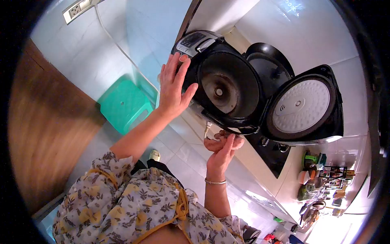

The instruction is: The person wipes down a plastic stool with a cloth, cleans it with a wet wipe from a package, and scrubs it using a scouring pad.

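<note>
A rice cooker point(191, 73) stands with its lid point(302, 103) swung wide. Inside the black body the round heating plate point(221, 95) shows, with a small button at its centre and brownish stains. My left hand point(174, 85) lies against the cooker's outer side by the control panel point(195, 40), fingers stretched out. In my right hand point(223, 156) is a crumpled pinkish-brown cloth point(213, 144), pressed at the cooker's rim on the near right side. My right fingertips are partly hidden by the cloth.
Behind the cooker is a black pan point(268, 61) on the stove point(270, 154). Jars and bottles point(313, 183) crowd the counter at right. A green stool point(124, 103) stands on the floor at left. A white cord point(111, 36) runs down from the wall socket point(75, 11).
</note>
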Available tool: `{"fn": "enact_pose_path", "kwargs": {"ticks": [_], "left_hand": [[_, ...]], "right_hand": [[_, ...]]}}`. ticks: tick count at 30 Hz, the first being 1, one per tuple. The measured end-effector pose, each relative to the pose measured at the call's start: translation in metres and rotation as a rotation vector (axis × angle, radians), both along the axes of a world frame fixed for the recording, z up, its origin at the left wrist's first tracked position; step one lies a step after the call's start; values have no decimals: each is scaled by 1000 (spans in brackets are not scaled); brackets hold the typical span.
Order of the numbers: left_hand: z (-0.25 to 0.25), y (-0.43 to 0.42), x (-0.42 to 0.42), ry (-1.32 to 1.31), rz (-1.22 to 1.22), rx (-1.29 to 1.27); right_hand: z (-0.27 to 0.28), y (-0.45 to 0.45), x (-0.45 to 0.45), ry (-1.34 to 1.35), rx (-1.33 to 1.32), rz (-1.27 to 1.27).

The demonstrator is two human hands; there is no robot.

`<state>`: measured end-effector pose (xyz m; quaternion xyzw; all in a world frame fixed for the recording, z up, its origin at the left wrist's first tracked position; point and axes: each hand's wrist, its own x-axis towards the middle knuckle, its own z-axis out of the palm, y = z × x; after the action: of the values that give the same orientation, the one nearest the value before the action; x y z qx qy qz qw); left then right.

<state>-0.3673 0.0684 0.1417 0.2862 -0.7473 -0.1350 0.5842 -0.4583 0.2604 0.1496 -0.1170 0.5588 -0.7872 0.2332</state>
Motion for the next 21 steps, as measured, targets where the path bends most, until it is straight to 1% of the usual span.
{"fn": "enact_pose_path", "kwargs": {"ticks": [1,5,8,10,13,15,17,21], "left_hand": [[0,0,0,-14,-5,16],[-3,5,4,-97,3,48],[-8,6,4,-94,-10,45],[-9,8,5,-96,-10,45],[-6,12,11,-121,-32,35],[-3,13,13,-130,-55,7],[-4,17,10,-230,-109,-60],[-5,22,2,-278,-76,-72]], "right_hand": [[1,0,-1,48,34,-9],[-7,8,-2,45,22,-21],[-19,11,-9,106,39,-23],[-12,7,-5,132,14,-67],[-26,14,-15,67,0,-56],[-19,12,-18,71,18,4],[-4,1,-17,55,-51,-16],[-8,-4,-36,61,-99,-94]]}}
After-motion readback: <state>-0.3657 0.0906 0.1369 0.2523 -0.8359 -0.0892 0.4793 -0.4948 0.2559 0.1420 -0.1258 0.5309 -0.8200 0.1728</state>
